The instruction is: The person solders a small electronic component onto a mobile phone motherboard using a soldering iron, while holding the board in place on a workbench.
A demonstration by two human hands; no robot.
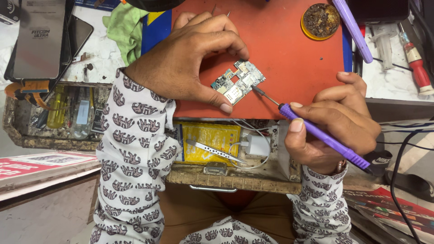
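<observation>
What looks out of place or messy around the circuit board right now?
Nothing odd at the circuit board: left hand pinches it on the red mat, right hand holds the purple screwdriver at its edge. The open drawer is cluttered.

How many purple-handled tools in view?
2. One purple screwdriver is in the right hand, tip at the circuit board pinched by the left hand. A second purple tool lies top right. Others may be hidden.
</observation>
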